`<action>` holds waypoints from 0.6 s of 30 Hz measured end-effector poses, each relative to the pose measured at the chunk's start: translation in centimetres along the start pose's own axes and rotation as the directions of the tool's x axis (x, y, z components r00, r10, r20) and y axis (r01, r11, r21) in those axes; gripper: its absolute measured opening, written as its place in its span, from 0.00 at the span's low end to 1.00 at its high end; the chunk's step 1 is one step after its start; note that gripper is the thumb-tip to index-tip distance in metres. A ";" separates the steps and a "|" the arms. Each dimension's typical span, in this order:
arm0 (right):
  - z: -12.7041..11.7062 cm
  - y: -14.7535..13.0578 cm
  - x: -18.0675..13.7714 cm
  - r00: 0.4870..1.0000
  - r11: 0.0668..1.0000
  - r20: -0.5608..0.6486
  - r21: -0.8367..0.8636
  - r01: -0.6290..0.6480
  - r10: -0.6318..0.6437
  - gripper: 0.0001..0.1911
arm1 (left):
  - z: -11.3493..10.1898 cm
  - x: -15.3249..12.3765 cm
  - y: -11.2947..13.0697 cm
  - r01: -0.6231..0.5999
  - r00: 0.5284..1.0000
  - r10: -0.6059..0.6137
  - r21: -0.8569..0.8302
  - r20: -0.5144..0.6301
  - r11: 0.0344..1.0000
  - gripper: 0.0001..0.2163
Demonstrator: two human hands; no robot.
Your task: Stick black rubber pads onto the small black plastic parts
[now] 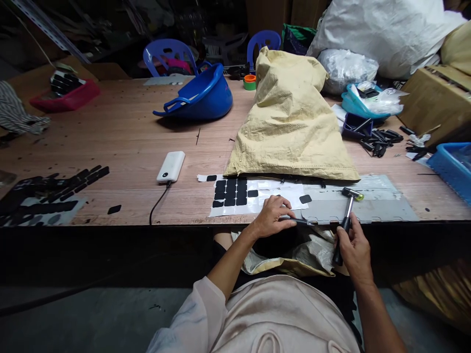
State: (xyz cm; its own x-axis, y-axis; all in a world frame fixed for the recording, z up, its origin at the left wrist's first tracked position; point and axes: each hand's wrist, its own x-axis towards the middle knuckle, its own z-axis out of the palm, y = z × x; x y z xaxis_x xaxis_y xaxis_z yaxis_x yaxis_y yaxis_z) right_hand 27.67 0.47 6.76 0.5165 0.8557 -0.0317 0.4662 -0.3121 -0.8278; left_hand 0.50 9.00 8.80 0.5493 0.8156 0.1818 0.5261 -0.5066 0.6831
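Observation:
My right hand [356, 247] is wrapped round the black handle of a small hammer [347, 221], whose head, with a yellow face at one end, points up over the grey board [382, 198]. My left hand [274, 216] rests at the table's front edge, its fingers closed on a slim dark rod-shaped piece [301, 221] that lies along the edge of the board. Beside that hand is a white backing sheet [257, 206] with rows of black rounded-square stickers [230, 192]. One loose black sticker [305, 199] lies to the right of them.
A full beige sack [294, 117] stands just behind the sheet. A white power bank [171, 166] with a cable and a tilted blue basin [206, 95] are to the left. Black parts [380, 139] lie at the right near a blue bin [452, 166]. An open sack [290, 264] lies on my lap.

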 end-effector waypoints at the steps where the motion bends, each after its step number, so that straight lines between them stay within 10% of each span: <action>1: 0.0 -0.1 0.0 1.000 1.000 -0.012 -0.017 0.010 -0.010 0.44 | 0.0 -0.6 0.2 -0.020 0.999 0.020 0.003 0.026 1.000 0.04; 5: 0.2 -0.3 -0.1 0.998 0.997 -0.049 -0.074 0.030 -0.034 0.42 | 0.5 -2.1 0.7 -0.042 0.997 0.038 0.052 0.064 0.998 0.08; 9: 0.5 0.0 -0.1 0.995 0.991 -0.075 -0.119 0.063 -0.072 0.42 | 0.9 -0.4 0.3 0.088 0.983 -0.082 0.032 -0.164 0.996 0.09; 13: 0.6 0.1 0.0 0.994 0.987 -0.069 -0.144 0.070 -0.080 0.43 | 0.4 4.2 -1.1 0.330 0.852 -0.305 -0.014 -0.427 0.944 0.04; 18: 0.6 0.0 0.0 0.995 0.982 -0.063 -0.173 0.070 -0.082 0.44 | 0.0 9.1 -1.8 0.513 0.774 -0.423 0.074 -0.471 0.855 0.06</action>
State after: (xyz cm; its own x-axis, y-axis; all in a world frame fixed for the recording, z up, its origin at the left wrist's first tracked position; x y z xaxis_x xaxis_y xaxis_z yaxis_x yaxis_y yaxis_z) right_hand 27.21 0.75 6.45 0.5207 0.8507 0.0721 0.6184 -0.3176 -0.7188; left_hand 4.53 17.33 9.18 -0.1036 0.9773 0.1848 0.7795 -0.0356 0.6253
